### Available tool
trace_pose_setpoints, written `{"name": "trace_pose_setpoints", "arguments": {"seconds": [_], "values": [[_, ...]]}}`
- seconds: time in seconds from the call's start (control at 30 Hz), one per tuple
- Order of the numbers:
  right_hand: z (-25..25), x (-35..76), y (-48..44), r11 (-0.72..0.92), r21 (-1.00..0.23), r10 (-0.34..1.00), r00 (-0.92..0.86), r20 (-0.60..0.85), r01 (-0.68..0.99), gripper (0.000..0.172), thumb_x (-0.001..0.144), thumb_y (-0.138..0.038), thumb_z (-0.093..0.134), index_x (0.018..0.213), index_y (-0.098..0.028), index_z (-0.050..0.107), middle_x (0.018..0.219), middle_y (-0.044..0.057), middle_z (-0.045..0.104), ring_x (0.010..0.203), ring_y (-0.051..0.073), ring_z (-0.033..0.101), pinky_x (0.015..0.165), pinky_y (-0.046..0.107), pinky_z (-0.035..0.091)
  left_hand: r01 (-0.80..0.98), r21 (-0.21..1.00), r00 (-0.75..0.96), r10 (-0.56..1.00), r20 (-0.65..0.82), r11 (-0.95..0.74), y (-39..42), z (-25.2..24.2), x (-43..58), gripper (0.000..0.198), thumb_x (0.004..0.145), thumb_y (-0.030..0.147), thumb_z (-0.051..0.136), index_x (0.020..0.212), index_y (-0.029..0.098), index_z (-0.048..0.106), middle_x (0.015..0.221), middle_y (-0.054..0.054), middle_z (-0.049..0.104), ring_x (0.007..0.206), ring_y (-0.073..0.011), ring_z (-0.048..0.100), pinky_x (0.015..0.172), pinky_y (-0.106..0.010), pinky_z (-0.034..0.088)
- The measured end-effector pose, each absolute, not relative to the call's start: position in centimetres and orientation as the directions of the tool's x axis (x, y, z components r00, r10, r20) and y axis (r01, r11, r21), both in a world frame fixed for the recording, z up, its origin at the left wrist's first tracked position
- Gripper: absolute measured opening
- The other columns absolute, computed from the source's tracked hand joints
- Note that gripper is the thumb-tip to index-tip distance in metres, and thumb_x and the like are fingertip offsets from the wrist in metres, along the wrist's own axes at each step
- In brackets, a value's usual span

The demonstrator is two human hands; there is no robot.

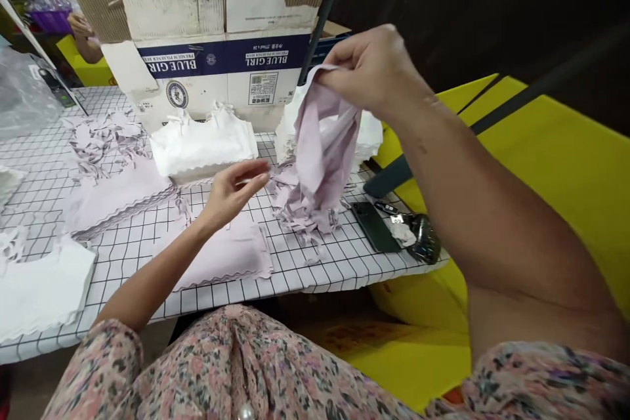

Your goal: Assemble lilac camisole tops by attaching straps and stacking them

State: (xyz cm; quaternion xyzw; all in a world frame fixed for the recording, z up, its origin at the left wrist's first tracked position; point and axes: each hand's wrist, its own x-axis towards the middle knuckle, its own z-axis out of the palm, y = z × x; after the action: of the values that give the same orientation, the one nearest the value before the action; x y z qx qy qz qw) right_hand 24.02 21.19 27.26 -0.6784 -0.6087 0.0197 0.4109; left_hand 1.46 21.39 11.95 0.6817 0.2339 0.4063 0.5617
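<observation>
My right hand is raised on the right, its thumb and fingers pinching the top edge of a pale pink cloth piece. The cloth hangs down in folds over a heap of pink cloth scraps. Lower and to the left, my left hand holds nothing; its fingers stretch toward the scraps, thumb apart. Beneath that hand and forearm lies a flat stack of pink cloth pieces with wavy edges. Another pink stack with tied-looking strips sits farther left.
A checked cloth covers the table. A cardboard box stands at the back behind a white cloth stack. More white pieces lie at left. A phone and keys are near the right edge. Another person's hand shows far left.
</observation>
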Motion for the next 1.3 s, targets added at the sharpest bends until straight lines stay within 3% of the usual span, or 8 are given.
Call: {"name": "trace_pose_setpoints", "arguments": {"seconds": [0.3,0.5,0.67,0.8,0.93,1.03,1.2,1.3], "values": [[23.1,24.3,21.1,0.068,-0.818,0.941,0.235,0.243,0.571,0.018,0.074,-0.016,0.088,0.071,-0.012,0.07,0.055,-0.004,0.052,0.055,0.009,0.043,0.052,0.027,0.028,-0.211,0.977,0.625,0.77,0.124,0.014,23.4,12.7,2.7,0.034,0.085,0.047,0.085,0.095,0.016,0.075,0.091,-0.007,0.077,0.075,-0.0157,0.073,0.068,-0.031,0.062],[20.0,26.2,21.4,0.085,-0.941,0.974,0.171,0.147,0.326,0.03,0.065,-0.03,0.098,0.072,-0.015,0.073,0.067,0.001,0.063,0.063,0.01,0.053,0.054,0.023,0.039,-0.242,0.956,0.669,0.742,0.043,0.163,23.6,14.0,-1.2,0.042,0.075,0.047,0.09,0.097,0.017,0.07,0.088,-0.004,0.073,0.075,-0.0143,0.071,0.068,-0.027,0.058],[17.9,24.2,21.8,0.16,-0.963,0.967,0.164,0.197,0.217,0.02,0.077,-0.031,0.089,0.078,-0.018,0.074,0.07,0.002,0.064,0.061,0.013,0.056,0.052,0.027,0.042,0.02,0.982,0.37,0.914,0.168,-0.188,24.3,11.3,-1.8,0.036,0.069,0.036,0.09,0.076,0.019,0.059,0.08,0.0,0.062,0.078,-0.0159,0.063,0.068,-0.027,0.05],[18.1,19.7,20.6,0.268,-0.927,0.947,0.106,0.304,0.262,0.009,0.087,-0.028,0.077,0.091,-0.02,0.078,0.078,0.003,0.069,0.067,0.015,0.062,0.057,0.028,0.051,0.047,0.891,0.16,0.884,0.439,-0.451,22.0,10.3,-1.3,0.04,0.066,0.029,0.094,0.096,0.02,0.069,0.114,-0.009,0.068,0.113,-0.0255,0.064,0.094,-0.036,0.056],[18.7,16.3,19.4,0.388,-0.893,0.908,-0.263,0.327,0.227,0.033,0.089,-0.037,0.08,0.117,-0.021,0.08,0.103,0.008,0.078,0.092,0.021,0.073,0.083,0.039,0.066,-0.352,0.935,0.416,0.889,0.193,-0.038,19.7,11.0,-0.7,0.048,0.079,0.04,0.09,0.118,0.019,0.071,0.107,-0.009,0.077,0.104,-0.0272,0.074,0.096,-0.041,0.06],[18.4,16.7,20.2,0.466,-0.861,0.884,-0.146,0.444,0.204,0.04,0.09,-0.053,0.08,0.116,-0.021,0.081,0.116,0.01,0.077,0.109,0.023,0.073,0.101,0.043,0.063,-0.429,0.874,0.461,0.887,-0.005,0.228,20.1,12.2,-1.4,0.045,0.083,0.046,0.085,0.113,0.015,0.074,0.101,-0.011,0.081,0.1,-0.0286,0.078,0.098,-0.042,0.062],[16.3,18.3,21.9,0.146,-0.988,0.898,-0.425,0.112,0.049,0.081,0.073,-0.092,0.074,0.108,-0.019,0.079,0.094,0.008,0.076,0.085,0.019,0.071,0.072,0.032,0.063,-0.241,0.913,0.567,0.811,-0.143,0.329,22.2,15.2,-3.5,0.047,0.084,0.053,0.085,0.107,0.012,0.079,0.099,-0.012,0.083,0.09,-0.0274,0.08,0.082,-0.035,0.064],[15.7,18.7,21.8,0.028,-0.999,0.852,-0.523,0.01,0.027,0.074,0.068,-0.086,0.084,0.092,-0.016,0.077,0.081,0.005,0.073,0.066,0.015,0.066,0.059,0.028,0.058,-0.18,0.951,0.478,0.867,-0.14,0.253,23.3,16.7,-4.7,0.038,0.083,0.048,0.089,0.098,0.015,0.078,0.087,-0.007,0.081,0.079,-0.0218,0.078,0.069,-0.028,0.061]]}}
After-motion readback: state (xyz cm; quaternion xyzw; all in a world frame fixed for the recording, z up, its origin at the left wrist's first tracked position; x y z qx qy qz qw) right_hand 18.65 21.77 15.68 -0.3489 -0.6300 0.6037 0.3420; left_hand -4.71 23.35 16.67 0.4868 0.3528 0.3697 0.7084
